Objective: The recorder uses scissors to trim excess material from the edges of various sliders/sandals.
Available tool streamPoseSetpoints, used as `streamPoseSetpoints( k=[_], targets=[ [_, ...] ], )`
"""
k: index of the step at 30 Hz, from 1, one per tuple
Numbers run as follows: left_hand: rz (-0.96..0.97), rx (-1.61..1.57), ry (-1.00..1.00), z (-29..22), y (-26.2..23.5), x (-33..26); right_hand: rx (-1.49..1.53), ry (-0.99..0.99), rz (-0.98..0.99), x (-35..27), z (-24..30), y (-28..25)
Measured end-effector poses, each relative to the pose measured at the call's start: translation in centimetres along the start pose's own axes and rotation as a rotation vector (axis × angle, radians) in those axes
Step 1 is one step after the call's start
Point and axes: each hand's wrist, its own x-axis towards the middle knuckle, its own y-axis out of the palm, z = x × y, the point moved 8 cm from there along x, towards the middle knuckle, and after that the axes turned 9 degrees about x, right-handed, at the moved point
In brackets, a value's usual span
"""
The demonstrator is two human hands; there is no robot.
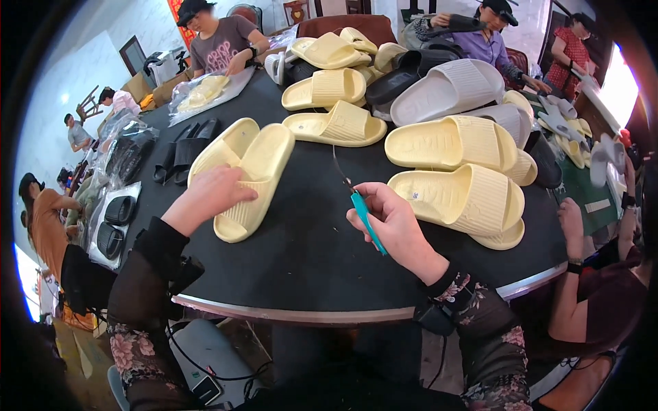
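Observation:
My left hand (205, 198) rests on a pair of pale yellow slide sandals (253, 168) lying side by side on the round black table (308, 253). Its fingers press the ribbed strap of the nearer sandal. My right hand (391, 226) is closed around a small tool with a teal handle (367, 219) and a thin dark tip that points up and to the left over the bare tabletop. To the right of that hand lies a stack of pale yellow sandals (466, 198).
Several more yellow, white and black sandals (411, 89) are heaped across the far half of the table. Bagged black sandals (116, 219) lie at the left edge. Other people sit around the table, and one person's arm (582, 274) is close at the right.

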Motion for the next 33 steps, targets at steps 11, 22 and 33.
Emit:
streamPoseSetpoints(
  k=[11,22,33],
  targets=[
    [0.107,-0.046,0.040,0.4,1.6,0.6,-0.012,-0.001,-0.006,0.2,0.0,-0.1],
    [0.056,0.062,-0.037,7.7,2.8,2.0,-0.045,0.042,0.012,-0.3,0.4,0.9],
    [0.044,-0.030,-0.059,6.9,1.8,2.3,-0.047,0.080,0.024,-0.1,-0.2,0.5]
  ],
)
